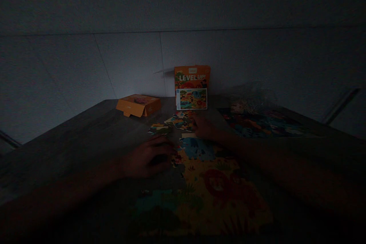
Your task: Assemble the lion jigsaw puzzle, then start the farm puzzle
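A partly assembled jigsaw puzzle (197,177) lies in front of me, with a blue elephant, red lions and green plants on yellow ground. My left hand (151,156) rests at its left edge, fingers curved and a dark gap between thumb and fingers. Right by those fingertips are some puzzle pieces (177,157); whether they are touched is hard to see. Beyond the elephant, my right hand (202,126) reaches to the loose puzzle pieces (183,121). Its fingertips are at the pile's right side, too dark to show a grip. More loose pieces (160,129) lie to the left.
An orange "LEVEL UP!" box (192,71) stands against the wall, a picture card (192,99) leaning on its front. Left of it lies an open orange box (138,103). At the right are a dark picture sheet (265,124) and clear plastic wrapping (254,99). The scene is very dim.
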Action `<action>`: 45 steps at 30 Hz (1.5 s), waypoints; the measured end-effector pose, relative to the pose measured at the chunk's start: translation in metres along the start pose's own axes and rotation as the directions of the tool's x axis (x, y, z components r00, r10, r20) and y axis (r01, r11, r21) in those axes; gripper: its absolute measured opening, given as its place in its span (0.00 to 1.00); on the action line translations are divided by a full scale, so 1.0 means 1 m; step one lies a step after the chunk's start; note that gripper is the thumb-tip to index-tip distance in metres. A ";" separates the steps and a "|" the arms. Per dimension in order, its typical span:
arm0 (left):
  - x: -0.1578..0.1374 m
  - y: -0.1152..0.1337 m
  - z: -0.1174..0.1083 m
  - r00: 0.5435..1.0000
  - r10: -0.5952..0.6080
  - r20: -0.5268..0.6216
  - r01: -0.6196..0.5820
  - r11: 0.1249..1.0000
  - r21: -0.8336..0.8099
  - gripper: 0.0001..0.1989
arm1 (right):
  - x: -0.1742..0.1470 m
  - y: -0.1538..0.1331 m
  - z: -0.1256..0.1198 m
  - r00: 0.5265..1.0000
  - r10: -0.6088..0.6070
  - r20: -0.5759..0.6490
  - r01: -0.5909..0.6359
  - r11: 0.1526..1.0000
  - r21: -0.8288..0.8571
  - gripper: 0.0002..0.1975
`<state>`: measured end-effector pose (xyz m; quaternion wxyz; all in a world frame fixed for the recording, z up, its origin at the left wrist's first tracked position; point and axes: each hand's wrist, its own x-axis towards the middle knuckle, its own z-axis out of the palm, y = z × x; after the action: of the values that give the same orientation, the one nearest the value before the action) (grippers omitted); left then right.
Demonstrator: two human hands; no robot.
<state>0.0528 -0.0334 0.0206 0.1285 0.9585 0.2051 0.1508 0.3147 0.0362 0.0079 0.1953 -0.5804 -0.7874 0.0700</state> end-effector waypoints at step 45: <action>-0.002 -0.021 0.003 0.810 -0.442 -0.386 0.413 0.897 -0.160 0.20 | -0.014 -0.004 0.015 0.861 -0.472 -0.190 0.469 0.881 -0.061 0.13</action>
<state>0.0445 -0.0161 0.0105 0.1458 0.8288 0.4323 0.3239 0.3087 0.0233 -0.0072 0.2807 -0.3760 -0.8820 -0.0432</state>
